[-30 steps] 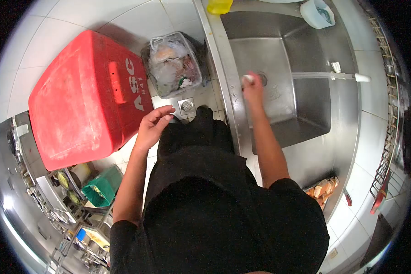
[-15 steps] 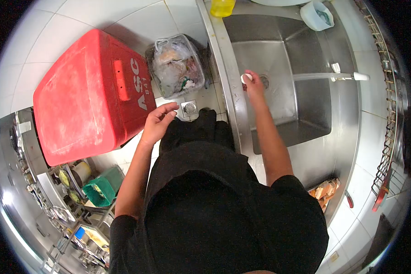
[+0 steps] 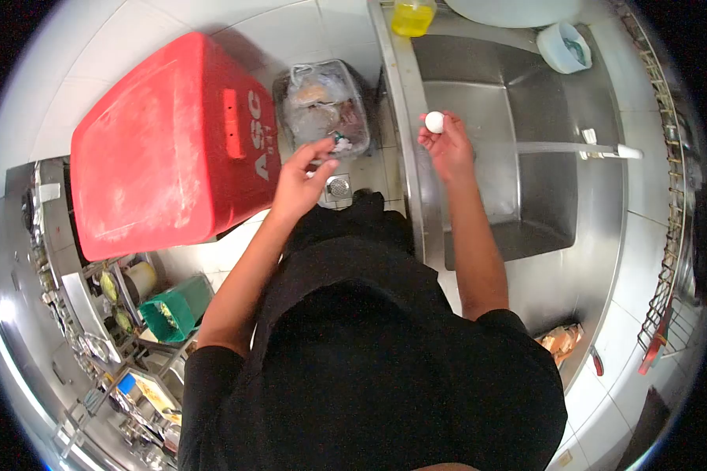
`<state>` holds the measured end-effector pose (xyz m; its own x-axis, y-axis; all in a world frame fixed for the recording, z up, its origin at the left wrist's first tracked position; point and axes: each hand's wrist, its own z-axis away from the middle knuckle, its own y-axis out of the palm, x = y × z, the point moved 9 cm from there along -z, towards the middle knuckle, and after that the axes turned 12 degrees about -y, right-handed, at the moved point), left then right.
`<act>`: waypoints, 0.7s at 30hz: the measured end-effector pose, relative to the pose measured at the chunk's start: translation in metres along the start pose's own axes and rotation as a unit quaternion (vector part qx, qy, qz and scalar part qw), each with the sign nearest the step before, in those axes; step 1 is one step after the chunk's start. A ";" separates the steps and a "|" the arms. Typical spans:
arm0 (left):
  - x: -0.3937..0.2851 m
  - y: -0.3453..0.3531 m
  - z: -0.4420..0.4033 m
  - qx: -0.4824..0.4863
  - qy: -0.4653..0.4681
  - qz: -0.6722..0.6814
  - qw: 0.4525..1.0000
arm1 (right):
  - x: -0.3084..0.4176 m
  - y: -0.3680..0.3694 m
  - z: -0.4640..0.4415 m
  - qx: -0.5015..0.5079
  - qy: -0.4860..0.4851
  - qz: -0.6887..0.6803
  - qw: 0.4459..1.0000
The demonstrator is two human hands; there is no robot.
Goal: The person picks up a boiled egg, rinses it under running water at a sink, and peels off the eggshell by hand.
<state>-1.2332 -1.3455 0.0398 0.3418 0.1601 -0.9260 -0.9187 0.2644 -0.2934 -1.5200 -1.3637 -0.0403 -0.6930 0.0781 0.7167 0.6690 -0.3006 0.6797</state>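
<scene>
A small round white object sits between the thumb and fingers of my right hand, over the near-left rim of the steel sink. My left hand hangs over the floor, thumb and fingers apart and nothing between them. It is closest to the lined waste bin, which holds plastic bags and scraps, and its fingertips overlap the bin's lower edge in view. A white tap reaches over the sink from the right.
A big red container stands at the left, above a green bin. Yellow liquid in a container and a white tub are by the sink's far end. A floor drain lies below the waste bin.
My right hand has lifted the white object and turned, so the object shows more fully. My left hand has moved up and right toward the waste bin. The whole view has shifted slightly.
</scene>
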 end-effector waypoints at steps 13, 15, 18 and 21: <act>-0.045 -0.031 -0.001 -0.127 0.083 -0.033 0.988 | -0.078 0.164 0.053 0.167 0.018 0.185 0.968; -0.037 -0.037 0.002 -0.138 0.069 -0.028 0.988 | -0.076 0.168 0.047 0.208 -0.041 0.259 0.942; -0.036 -0.040 0.006 -0.138 0.080 -0.051 0.986 | -0.070 0.178 0.044 0.223 -0.040 0.257 0.940; -0.031 -0.040 0.005 -0.139 0.064 -0.050 0.987 | -0.080 0.177 0.037 0.228 -0.023 0.268 0.936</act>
<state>-1.2055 -1.3560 0.0814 0.4227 0.0203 -0.9060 -0.9062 -0.0021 -0.4229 -1.3366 -1.3874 0.0286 -0.2190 0.0770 0.9727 0.9697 0.1281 0.2082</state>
